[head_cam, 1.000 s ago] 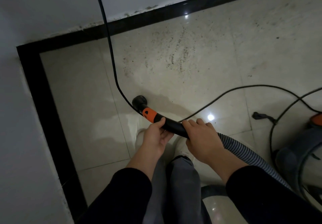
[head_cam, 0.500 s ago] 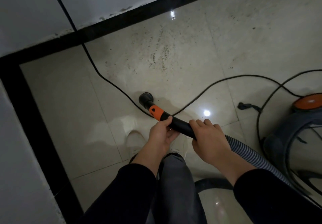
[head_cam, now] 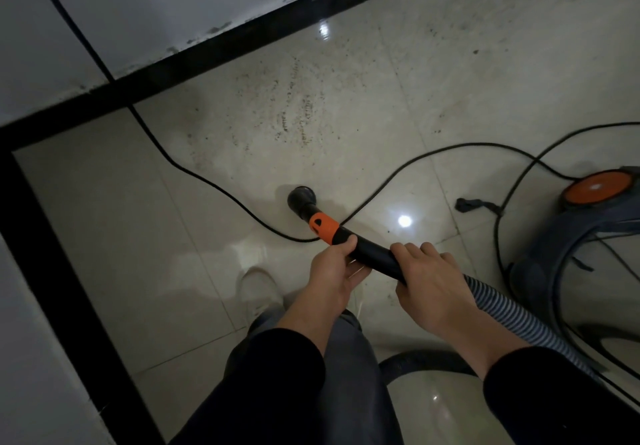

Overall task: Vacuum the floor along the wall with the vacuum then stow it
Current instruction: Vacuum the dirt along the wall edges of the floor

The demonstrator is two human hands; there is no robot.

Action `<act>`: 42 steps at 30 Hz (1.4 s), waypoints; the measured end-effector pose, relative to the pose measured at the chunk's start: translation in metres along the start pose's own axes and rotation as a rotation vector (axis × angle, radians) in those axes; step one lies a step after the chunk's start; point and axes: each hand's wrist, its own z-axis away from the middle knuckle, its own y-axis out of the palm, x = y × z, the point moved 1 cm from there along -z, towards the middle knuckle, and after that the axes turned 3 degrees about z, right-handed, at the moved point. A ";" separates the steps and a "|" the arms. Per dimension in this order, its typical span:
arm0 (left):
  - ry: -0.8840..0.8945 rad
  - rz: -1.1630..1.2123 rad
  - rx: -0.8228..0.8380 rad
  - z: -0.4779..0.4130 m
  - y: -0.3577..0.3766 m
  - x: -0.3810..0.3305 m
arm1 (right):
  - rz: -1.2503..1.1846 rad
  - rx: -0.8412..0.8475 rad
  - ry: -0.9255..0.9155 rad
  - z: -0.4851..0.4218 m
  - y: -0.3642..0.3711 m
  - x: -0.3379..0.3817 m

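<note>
Snagging of the power cord (head_cam: 207,181) was judged the likeliest trouble. The thin black cable was seen looping over the floor (head_cam: 121,237) directly beneath the wand (head_cam: 370,256), just behind the nozzle (head_cam: 302,199), and it could be dragged or drawn against the mouth by a push toward the wall (head_cam: 156,12). Another loop was laid near the vacuum body (head_cam: 568,264), where it might be caught if the canister were pulled along. Gritty specks (head_cam: 298,112) were left between the nozzle and the black border strip (head_cam: 242,43), so that band could be missed.

The wand was gripped by both hands. The left hand (head_cam: 334,271) was wrapped round the smooth black tube just behind the orange collar (head_cam: 323,226), and the right hand (head_cam: 429,285) was clenched round it where the ribbed, striped hose (head_cam: 498,309) began. Whether the round nozzle was touching the tiles could not be told. The tiles were seen as pale and glossy, with lamp glare mirrored in them. The vacuum body was formed of rounded dark plastic and topped by an orange disc (head_cam: 597,186).
</note>
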 end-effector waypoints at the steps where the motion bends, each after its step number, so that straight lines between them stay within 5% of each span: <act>1: 0.002 -0.005 0.000 -0.001 0.000 -0.001 | -0.002 -0.003 0.000 -0.001 0.000 0.000; 19: 0.103 0.070 -0.077 -0.015 -0.048 -0.075 | -0.009 -0.031 -0.135 -0.069 -0.010 0.062; 42: 0.174 0.168 -0.123 -0.014 -0.102 -0.146 | 0.109 -0.270 -0.277 -0.133 -0.002 0.134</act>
